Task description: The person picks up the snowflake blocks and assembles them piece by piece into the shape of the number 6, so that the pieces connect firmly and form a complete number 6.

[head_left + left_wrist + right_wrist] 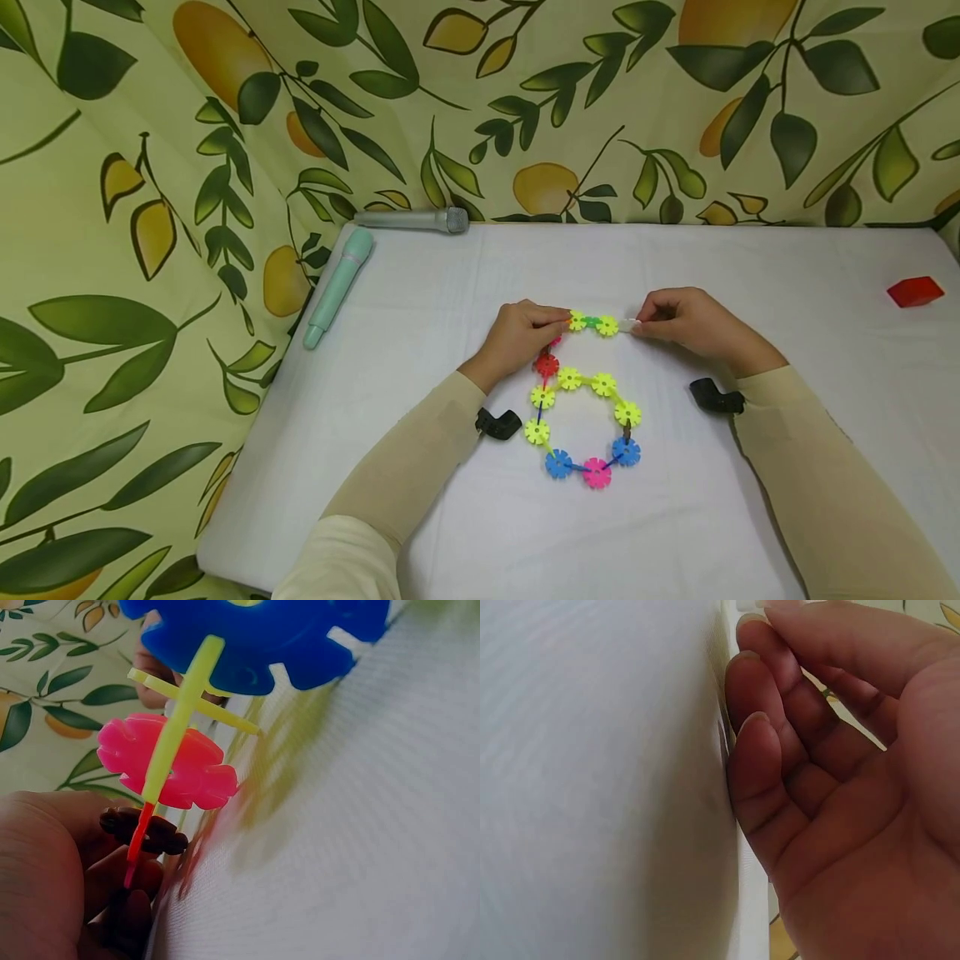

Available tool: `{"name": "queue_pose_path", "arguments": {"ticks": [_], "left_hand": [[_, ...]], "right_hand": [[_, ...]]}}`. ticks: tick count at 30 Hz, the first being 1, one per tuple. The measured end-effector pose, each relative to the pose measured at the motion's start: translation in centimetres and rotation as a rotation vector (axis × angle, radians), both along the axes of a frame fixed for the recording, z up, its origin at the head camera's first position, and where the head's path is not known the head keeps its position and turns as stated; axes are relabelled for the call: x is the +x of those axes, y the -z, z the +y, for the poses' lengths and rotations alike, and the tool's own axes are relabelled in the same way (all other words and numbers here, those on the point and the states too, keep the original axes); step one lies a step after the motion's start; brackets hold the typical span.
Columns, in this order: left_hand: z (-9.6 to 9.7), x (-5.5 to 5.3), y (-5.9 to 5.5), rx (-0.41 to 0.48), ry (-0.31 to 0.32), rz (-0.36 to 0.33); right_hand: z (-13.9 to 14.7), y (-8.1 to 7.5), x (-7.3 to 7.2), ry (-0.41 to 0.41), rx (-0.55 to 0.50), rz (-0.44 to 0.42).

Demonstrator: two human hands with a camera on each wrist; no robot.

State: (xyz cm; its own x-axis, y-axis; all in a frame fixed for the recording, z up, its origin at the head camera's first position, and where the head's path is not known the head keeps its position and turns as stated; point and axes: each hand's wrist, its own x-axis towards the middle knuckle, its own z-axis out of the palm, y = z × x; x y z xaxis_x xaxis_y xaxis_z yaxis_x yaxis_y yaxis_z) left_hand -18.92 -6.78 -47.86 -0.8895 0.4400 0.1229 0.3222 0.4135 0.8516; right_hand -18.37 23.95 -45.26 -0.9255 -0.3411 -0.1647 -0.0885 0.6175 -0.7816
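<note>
A chain of notched snowflake discs (603, 384) in yellow, blue, pink, red and green lies on the white table, its lower part closed into a ring and its upper end bent to the right. At the upper left bend, my left hand (517, 335) grips the chain between thumb and fingers, covering some discs. Close by in the left wrist view are a blue disc (259, 652) and a pink disc (169, 761). My right hand (688, 323) pinches a whitish disc (627, 326) at the chain's right end. In the right wrist view the other fingers (756, 761) curl loosely near the cloth.
A mint-green microphone (339, 287) and a silver microphone (412, 220) lie at the table's back left corner. Far right sits a red block (915, 292). Black wrist cameras (716, 396) jut out by both sleeves. Patterned fabric (480, 108) hangs behind the table (847, 358).
</note>
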Motion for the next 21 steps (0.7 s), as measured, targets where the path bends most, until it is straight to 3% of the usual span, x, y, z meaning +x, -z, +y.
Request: {"name": "queue_pose_path", "arguments": {"ticks": [21], "left_hand": [[0.44,0.30,-0.18,0.000,-0.004,0.010]], "right_hand": [[-0.69,0.61,0.73,-0.006,-0.024,0.108]]}}
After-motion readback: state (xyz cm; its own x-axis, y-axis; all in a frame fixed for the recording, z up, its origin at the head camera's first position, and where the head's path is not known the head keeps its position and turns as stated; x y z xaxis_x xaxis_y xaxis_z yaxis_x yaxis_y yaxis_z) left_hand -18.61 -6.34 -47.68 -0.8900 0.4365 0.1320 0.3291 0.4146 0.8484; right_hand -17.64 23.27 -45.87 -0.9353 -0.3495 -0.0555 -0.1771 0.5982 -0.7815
